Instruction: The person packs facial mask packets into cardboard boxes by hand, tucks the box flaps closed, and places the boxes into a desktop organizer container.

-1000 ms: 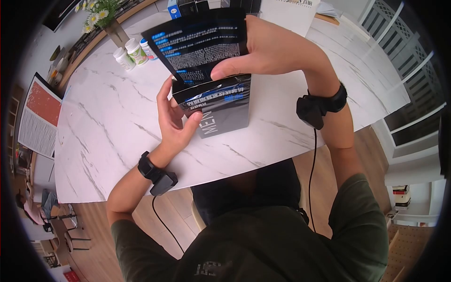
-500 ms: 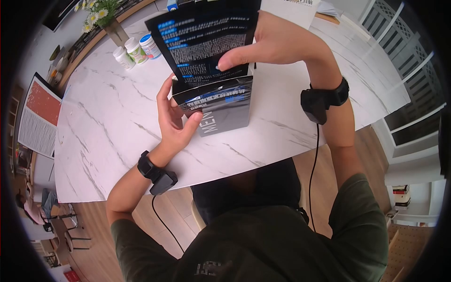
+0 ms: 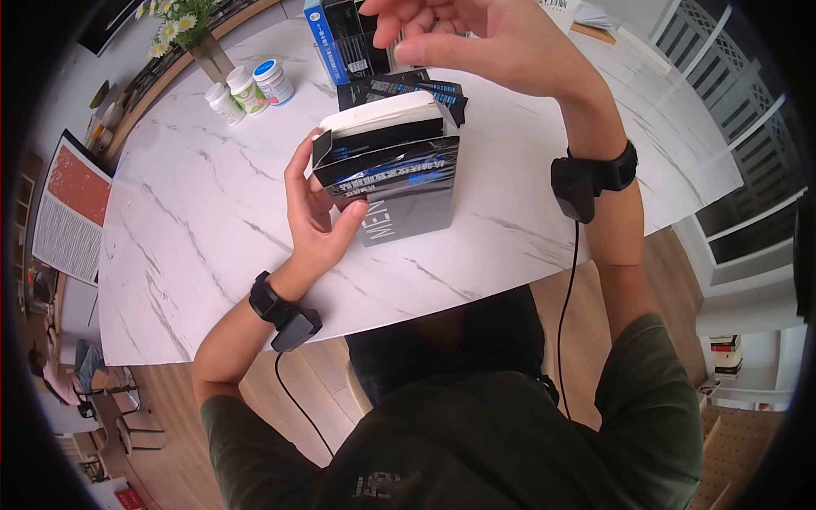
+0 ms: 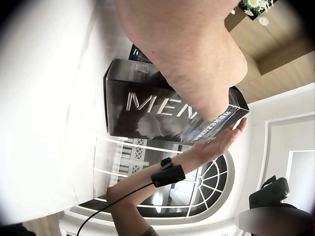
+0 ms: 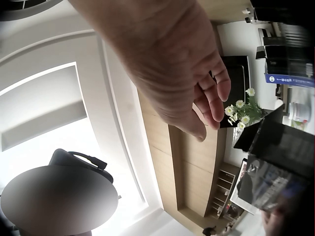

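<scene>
One open box [image 3: 408,200], contents unclear, is clamped by left fingers [image 3: 348,224], while empty right fingers [image 3: 438,52] spread apart.

Bottles [image 3: 244,90] set on table [image 3: 204,229], left of carton [image 3: 412,191]; vase [image 3: 212,61] placed behind bottles; packets [image 3: 395,87] laid behind carton.

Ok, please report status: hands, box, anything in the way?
Left hand grips the MEN box, top open. Right hand open, empty, raised. Dark packets lie behind the box, not blocking its top.

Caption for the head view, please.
The left hand grips an open MEN box on a marble-patterned table; the right hand hovers, empty.
</scene>
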The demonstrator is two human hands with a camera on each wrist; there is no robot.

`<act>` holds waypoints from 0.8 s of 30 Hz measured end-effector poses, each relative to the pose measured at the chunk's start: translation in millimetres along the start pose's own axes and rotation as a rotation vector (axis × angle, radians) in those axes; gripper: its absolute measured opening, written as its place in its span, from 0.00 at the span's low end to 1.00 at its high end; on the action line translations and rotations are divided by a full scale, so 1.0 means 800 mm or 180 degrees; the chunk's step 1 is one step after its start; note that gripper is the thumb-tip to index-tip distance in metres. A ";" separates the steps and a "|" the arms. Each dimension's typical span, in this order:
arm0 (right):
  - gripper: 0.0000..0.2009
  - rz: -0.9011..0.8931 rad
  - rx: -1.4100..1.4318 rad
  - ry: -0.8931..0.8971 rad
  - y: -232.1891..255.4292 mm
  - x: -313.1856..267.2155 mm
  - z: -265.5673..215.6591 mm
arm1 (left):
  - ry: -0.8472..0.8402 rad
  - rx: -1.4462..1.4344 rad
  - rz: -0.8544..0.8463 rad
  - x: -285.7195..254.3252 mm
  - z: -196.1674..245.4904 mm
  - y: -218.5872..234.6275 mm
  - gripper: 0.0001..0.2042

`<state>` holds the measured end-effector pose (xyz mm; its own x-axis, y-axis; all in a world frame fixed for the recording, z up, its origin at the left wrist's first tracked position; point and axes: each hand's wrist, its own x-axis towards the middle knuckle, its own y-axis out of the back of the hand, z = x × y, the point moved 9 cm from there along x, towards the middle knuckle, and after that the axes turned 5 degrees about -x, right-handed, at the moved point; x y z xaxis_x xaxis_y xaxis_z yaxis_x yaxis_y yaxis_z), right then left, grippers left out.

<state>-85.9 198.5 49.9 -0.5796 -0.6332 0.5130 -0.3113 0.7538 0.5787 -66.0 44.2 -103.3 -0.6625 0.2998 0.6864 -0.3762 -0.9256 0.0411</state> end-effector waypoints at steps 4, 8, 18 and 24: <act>0.15 0.0404 0.0128 -0.0141 0.013 -0.002 0.010 | -0.0087 0.0003 0.0043 0.001 0.003 0.000 0.40; 0.12 0.0674 -0.0984 -0.0618 0.038 -0.003 0.061 | 0.0000 -0.0007 -0.0020 0.001 0.001 -0.001 0.40; 0.42 -0.0451 -0.2926 -0.2363 -0.007 -0.061 0.308 | 0.0019 -0.0016 -0.0006 0.002 0.001 -0.001 0.40; 0.42 -0.0455 -0.3072 -0.2281 -0.016 -0.055 0.304 | 0.0009 0.0032 -0.0005 0.000 -0.002 0.001 0.40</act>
<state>-239.3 259.2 -134.3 -0.9667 -0.2286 0.1150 0.1062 0.0503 0.9931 -67.0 43.9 -104.7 -0.6638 0.3017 0.6844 -0.3707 -0.9274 0.0494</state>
